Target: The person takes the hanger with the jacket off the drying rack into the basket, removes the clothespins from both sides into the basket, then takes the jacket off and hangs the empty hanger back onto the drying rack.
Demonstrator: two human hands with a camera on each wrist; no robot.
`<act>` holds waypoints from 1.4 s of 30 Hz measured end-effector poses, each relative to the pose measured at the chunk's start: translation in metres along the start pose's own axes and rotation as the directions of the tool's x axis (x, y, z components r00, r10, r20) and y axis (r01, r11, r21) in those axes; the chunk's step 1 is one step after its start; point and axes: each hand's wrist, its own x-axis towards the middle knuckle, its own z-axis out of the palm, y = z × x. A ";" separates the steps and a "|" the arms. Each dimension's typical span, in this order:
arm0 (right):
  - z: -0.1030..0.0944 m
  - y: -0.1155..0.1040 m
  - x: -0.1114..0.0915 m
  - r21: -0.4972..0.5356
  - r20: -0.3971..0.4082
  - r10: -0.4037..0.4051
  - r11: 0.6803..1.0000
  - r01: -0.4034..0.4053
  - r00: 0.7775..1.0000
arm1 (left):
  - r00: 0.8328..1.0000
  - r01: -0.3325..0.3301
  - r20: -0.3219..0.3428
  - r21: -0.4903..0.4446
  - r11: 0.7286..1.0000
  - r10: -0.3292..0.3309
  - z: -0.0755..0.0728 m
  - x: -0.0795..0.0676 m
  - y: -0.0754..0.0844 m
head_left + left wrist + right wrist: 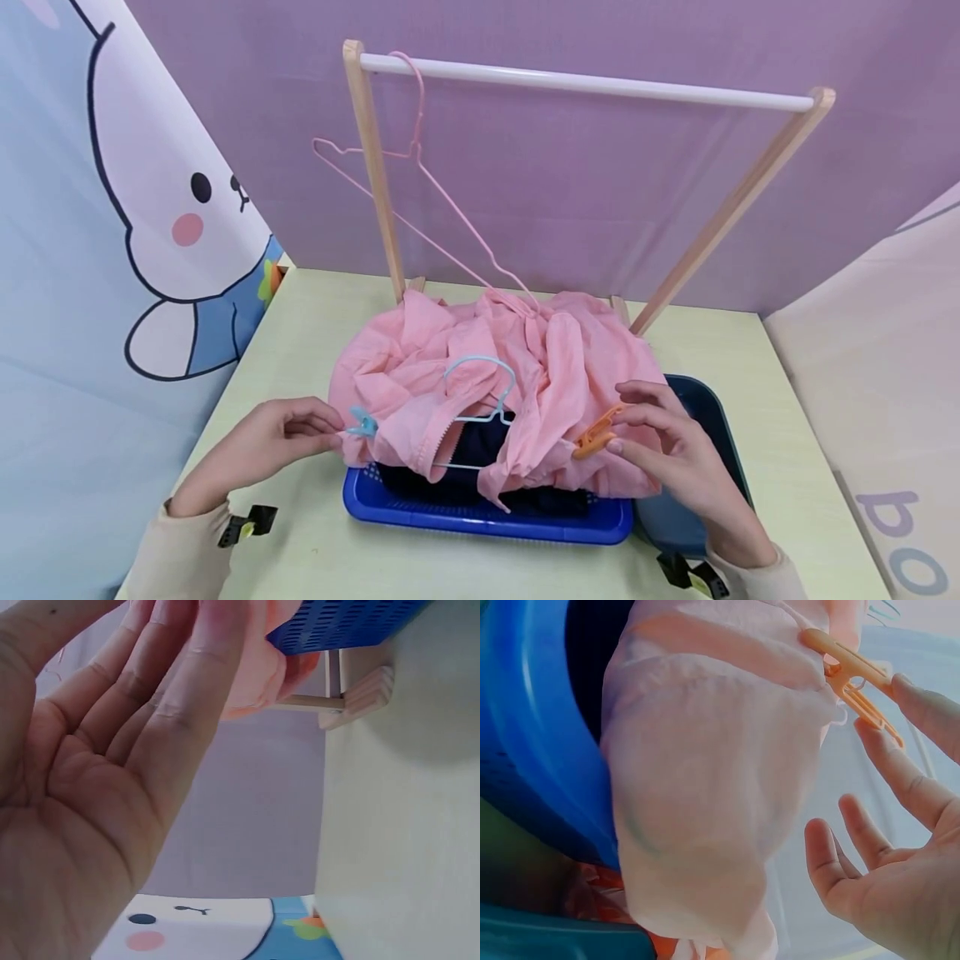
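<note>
A pink zip-up jacket (555, 367) is draped over a blue basket (487, 525), with a light blue hanger (480, 360) inside its neck opening. My left hand (281, 433) pinches the jacket's left edge between thumb and fingers, beside a light blue clothespin (364, 422) fastened there. On the other side, my right hand (675, 442) holds an orange clothespin (597, 433) by its handles between thumb and index finger. That clothespin's far end meets the pink fabric in the right wrist view, while the other fingers stay off it. Dark cloth (480, 437) shows under the hanger.
Behind the basket stands a wooden rack (731, 208) with a white bar (585, 81). A pink hanger (465, 217) hangs from the bar's left end, its lower part reaching the jacket. At right, a dark teal bin (712, 400) stands against the basket.
</note>
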 end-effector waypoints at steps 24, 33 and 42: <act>-0.020 -0.007 -0.003 -0.009 -0.199 -0.087 0.996 0.087 0.976 | 1.000 0.006 -0.022 -0.167 0.986 -0.010 0.001 -0.002 -0.015; -0.063 0.005 -0.008 -0.492 -0.294 -0.136 0.870 -0.028 0.946 | 0.998 0.042 -0.044 -0.142 0.989 -0.049 0.002 -0.003 -0.014; -0.075 0.055 -0.014 -0.640 -0.243 0.139 0.721 -0.266 0.960 | 0.998 0.035 -0.044 -0.143 0.989 -0.042 0.002 -0.002 -0.016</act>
